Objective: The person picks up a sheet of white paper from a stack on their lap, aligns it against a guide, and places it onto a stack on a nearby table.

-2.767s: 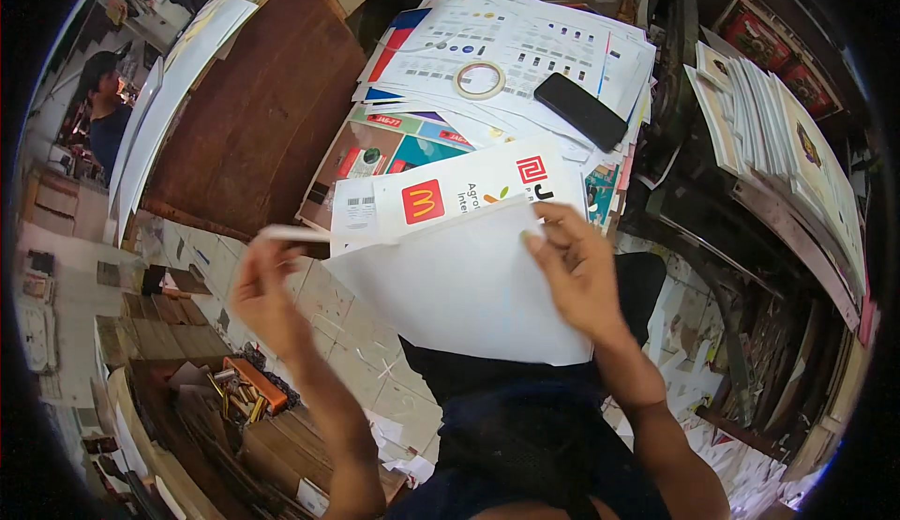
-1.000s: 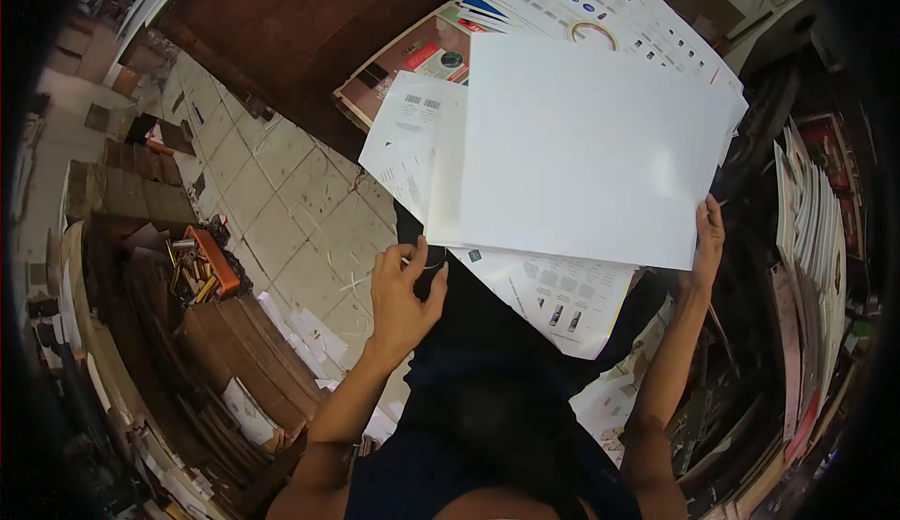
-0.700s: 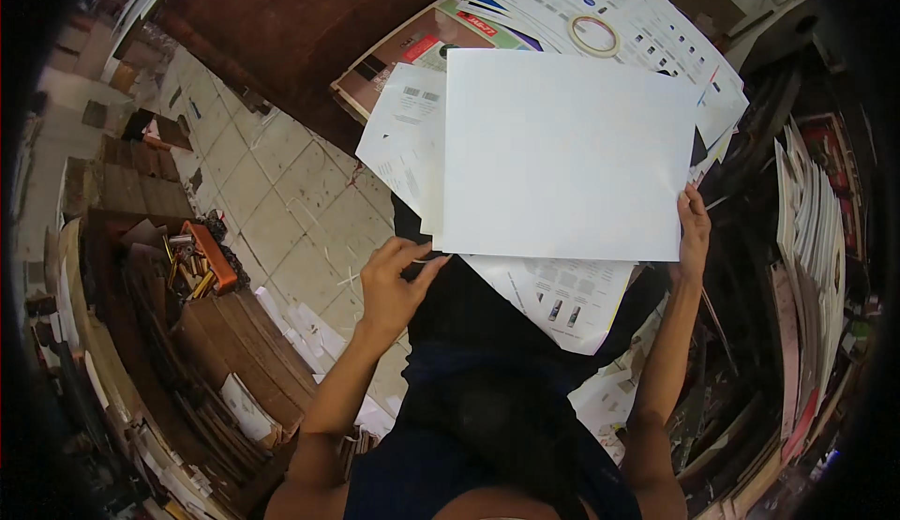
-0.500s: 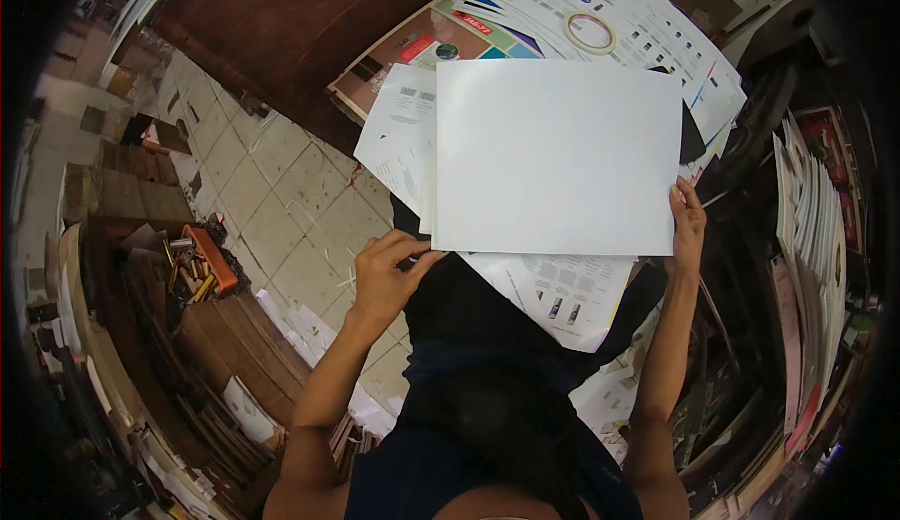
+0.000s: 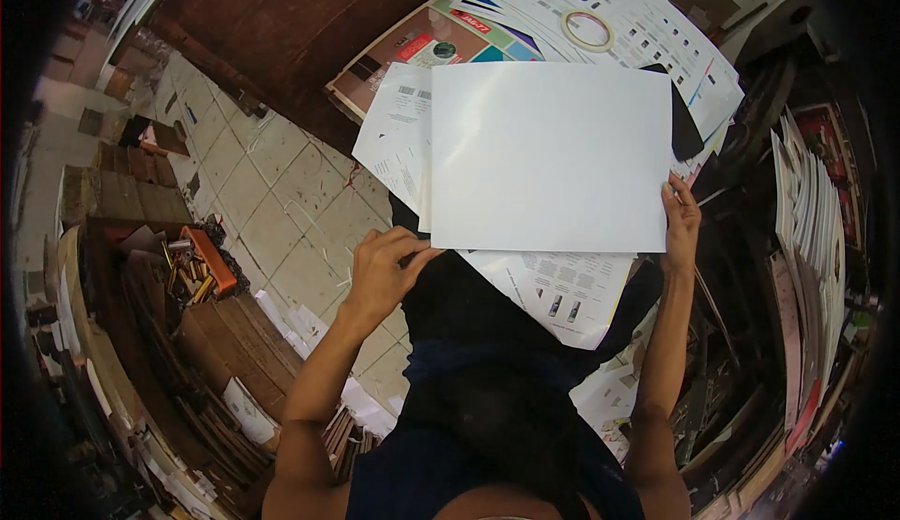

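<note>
Held up by both lower corners, large blank white rectangular sheet (image 5: 551,156): left hand (image 5: 385,269) pinched shut, right hand (image 5: 682,223) clasped, above colourful printed sheets (image 5: 600,14), tiled floor (image 5: 272,201) open leftward.

Floor: pale square tiles (image 5: 272,192), scuffed, strewn with paper scraps.
Furniture: dark brown wooden table (image 5: 309,23) at the top.
Left side: stacked cardboard (image 5: 234,351) and an orange tool tray (image 5: 208,259).
Right side: racks of upright printed sheets (image 5: 806,239).
</note>
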`<state>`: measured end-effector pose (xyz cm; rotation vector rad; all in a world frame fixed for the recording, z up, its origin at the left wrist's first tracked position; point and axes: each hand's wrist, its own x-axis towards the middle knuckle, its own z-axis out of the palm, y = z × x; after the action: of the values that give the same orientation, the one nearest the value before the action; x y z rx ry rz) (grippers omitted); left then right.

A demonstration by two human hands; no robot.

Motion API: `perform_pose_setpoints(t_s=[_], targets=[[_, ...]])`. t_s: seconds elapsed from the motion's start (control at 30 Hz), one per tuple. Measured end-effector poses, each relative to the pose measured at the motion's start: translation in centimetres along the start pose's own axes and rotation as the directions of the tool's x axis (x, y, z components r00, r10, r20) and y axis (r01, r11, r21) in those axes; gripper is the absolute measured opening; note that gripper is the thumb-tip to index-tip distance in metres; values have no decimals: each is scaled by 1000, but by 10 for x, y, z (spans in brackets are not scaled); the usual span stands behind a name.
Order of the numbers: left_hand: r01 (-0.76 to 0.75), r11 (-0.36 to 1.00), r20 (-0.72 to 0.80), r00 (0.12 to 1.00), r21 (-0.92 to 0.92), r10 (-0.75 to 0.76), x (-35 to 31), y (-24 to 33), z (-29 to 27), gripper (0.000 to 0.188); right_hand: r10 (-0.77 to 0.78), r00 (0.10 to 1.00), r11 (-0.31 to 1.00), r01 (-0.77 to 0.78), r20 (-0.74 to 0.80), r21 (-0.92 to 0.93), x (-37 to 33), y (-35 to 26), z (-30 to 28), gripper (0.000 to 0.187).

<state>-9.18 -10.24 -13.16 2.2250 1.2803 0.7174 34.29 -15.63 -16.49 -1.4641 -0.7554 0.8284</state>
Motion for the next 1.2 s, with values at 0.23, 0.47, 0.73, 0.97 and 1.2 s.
perform_pose_setpoints(t_s=[0.23, 0.47, 0.73, 0.97, 1.2], targets=[[-88, 994, 52, 995, 66, 84, 8, 0, -4, 15, -6, 1000, 1000, 7, 6, -24, -4, -8, 6, 35], [-78, 996, 177, 982, 50, 68, 18, 3, -12, 14, -81, 997, 993, 80, -6, -92, -1, -7, 7, 38], [-23, 999, 188, 982, 38, 16, 22, 10, -6, 13, -157, 988, 957, 150, -7, -249, -1, -8, 6, 26], [-32, 997, 204, 979, 64, 19, 23, 14, -8, 14, -88, 996, 979, 91, 25, -185, -5, -21, 12, 28], [-65, 990, 248, 968, 127, 32, 25, 17, -9, 12, -77, 997, 967, 78, 17, -243, -7, -23, 12, 29]])
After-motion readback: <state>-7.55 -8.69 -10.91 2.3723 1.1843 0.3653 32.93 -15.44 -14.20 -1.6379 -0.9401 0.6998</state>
